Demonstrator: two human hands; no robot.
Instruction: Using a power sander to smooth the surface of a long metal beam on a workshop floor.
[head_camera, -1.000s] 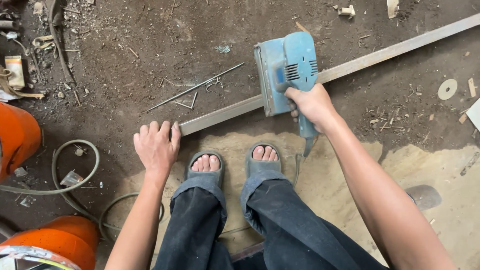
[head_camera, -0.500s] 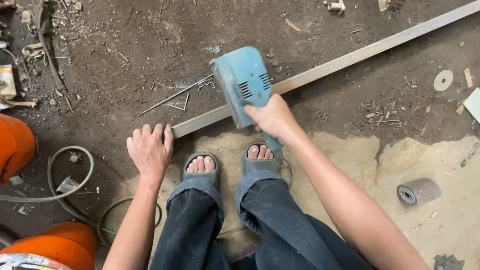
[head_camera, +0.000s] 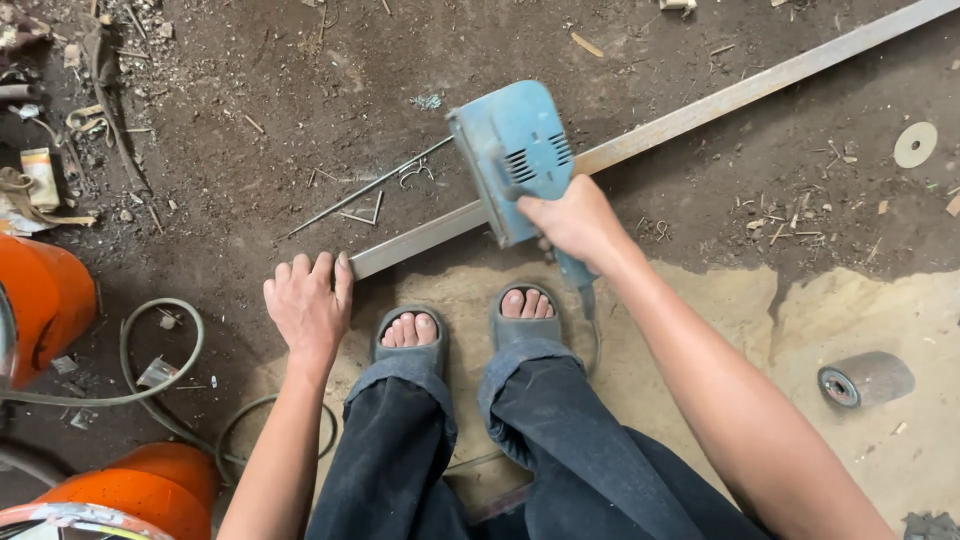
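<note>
A long grey metal bar (head_camera: 700, 110) lies slantwise on the dirt floor, from upper right down to just past my feet. My right hand (head_camera: 575, 220) grips the handle of a blue power sander (head_camera: 512, 155) that sits on the bar near its lower end. My left hand (head_camera: 308, 303) rests flat on the ground with fingers spread, its fingertips touching the bar's near end (head_camera: 365, 262). My two feet in grey sandals (head_camera: 468, 325) stand just below the bar.
Orange round containers (head_camera: 45, 300) and a grey hose (head_camera: 160, 390) lie at the left. A thin metal rod (head_camera: 365, 188) and wire scraps lie above the bar. A small cylinder roll (head_camera: 865, 380) rests at the right, a round disc (head_camera: 915, 145) farther up.
My right hand has slid the blue sander leftward down the bar toward its near end. My left hand has stayed at the bar's end.
</note>
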